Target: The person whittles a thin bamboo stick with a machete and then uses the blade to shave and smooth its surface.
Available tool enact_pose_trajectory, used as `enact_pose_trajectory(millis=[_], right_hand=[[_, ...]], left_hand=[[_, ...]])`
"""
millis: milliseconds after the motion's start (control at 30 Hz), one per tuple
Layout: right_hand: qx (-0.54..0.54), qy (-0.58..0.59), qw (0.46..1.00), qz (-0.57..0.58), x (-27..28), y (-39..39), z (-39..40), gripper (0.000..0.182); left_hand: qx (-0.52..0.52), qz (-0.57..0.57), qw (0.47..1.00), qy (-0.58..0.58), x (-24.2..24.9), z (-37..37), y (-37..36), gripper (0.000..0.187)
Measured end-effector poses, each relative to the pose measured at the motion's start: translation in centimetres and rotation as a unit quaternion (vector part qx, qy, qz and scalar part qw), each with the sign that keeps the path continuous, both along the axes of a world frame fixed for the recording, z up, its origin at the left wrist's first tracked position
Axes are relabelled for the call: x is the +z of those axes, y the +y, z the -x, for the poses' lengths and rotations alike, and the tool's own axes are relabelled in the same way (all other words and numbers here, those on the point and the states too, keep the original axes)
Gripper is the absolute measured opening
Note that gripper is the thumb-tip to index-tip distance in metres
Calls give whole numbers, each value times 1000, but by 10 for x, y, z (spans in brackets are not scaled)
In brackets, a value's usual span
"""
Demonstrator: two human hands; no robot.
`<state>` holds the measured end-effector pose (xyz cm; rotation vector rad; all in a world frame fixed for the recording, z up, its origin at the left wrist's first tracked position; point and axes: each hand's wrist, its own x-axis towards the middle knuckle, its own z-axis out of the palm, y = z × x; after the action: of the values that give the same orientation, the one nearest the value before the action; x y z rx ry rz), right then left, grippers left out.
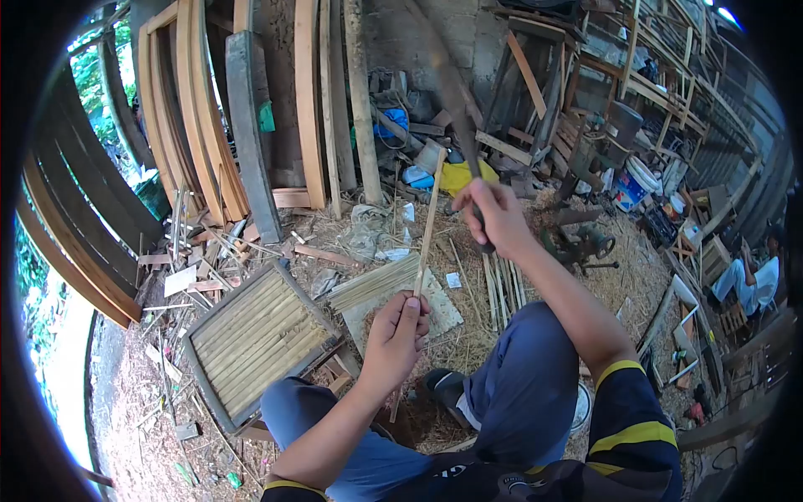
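My left hand [396, 341] is closed around a thin bamboo strip [432, 219], which stands nearly upright and also sticks out below the fist. My right hand [495, 219] grips a long, dark machete [462, 125]. Its blade is raised, blurred and points up and away, to the right of the strip and apart from it. On the floor past my left hand, a bundle of thin strips [376, 283] lies partly on a pale flat board [445, 313]. More long strips [503, 293] lie beside my right knee.
A framed panel with bamboo slats [259, 345] leans by my left knee. Tall planks [311, 109] stand against the wall. A yellow bag [465, 179], a bench grinder [585, 243] and a paint bucket [634, 186] are ahead to the right. Another person [756, 280] sits at far right. Shavings litter the ground.
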<state>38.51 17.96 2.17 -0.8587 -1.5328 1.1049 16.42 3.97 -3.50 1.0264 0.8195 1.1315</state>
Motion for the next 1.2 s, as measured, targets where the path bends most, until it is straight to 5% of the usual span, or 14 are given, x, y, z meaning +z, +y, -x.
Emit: enact_pose_trajectory(millis=[167, 300, 533, 933, 1067, 1200], right_hand=[[-91, -264, 937, -211, -10, -19, 15, 51], [-61, -343, 863, -366, -13, -22, 20, 56], [-21, -417, 788, -452, -23, -28, 32, 63], [-33, -386, 776, -498, -25, -11, 38, 64], [-146, -332, 835, -414, -20, 14, 29, 60], [-133, -337, 862, -355, -17, 20, 12, 56]], left_hand=[[-5, -1, 999, -45, 4, 2, 3, 28], [6, 6, 999, -54, 13, 7, 1, 28], [5, 19, 995, -96, 2, 16, 3, 26], [38, 50, 993, -102, 7, 16, -2, 26], [44, 39, 995, -83, 18, 9, -6, 28], [9, 37, 994, -107, 11, 11, -8, 27]])
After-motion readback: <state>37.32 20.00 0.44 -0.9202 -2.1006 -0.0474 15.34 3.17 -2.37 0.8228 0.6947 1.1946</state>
